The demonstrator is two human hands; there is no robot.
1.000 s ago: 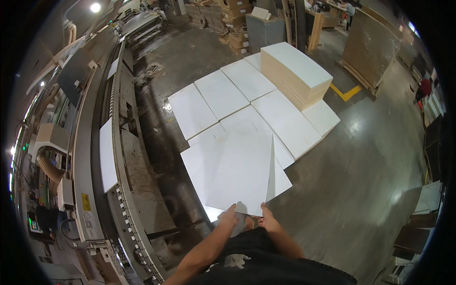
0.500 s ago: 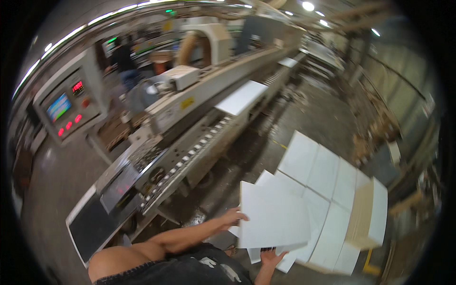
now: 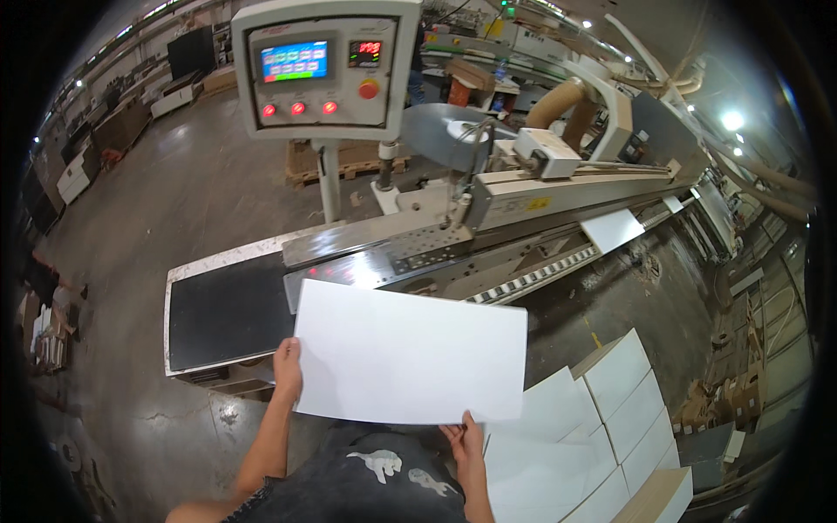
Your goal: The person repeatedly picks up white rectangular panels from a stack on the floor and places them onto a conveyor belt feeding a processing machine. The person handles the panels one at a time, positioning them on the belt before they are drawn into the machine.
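A white rectangular panel (image 3: 410, 357) is held level in front of me, with its far edge over the near part of the machine. My left hand (image 3: 288, 368) grips its left short edge, thumb on top. At the near edge, toward the right corner, my right hand (image 3: 466, 436) holds it from below, thumb over the edge; part of its fingers is hidden under the panel. Just beyond the panel lie the machine's metal infeed table (image 3: 349, 266) and the black pad (image 3: 228, 312) on its left end.
Stacks of white panels (image 3: 623, 392) stand at my right. Another panel (image 3: 613, 230) lies along the machine's roller track (image 3: 536, 277). A control box (image 3: 327, 74) with a screen and lit red buttons rises on a post behind the infeed table. Cardboard (image 3: 741, 392) lies far right.
The panel has moved left from above the stacks to the machine's near end, carried in both my hands. My view has swung left, bringing the control box nearer the middle.
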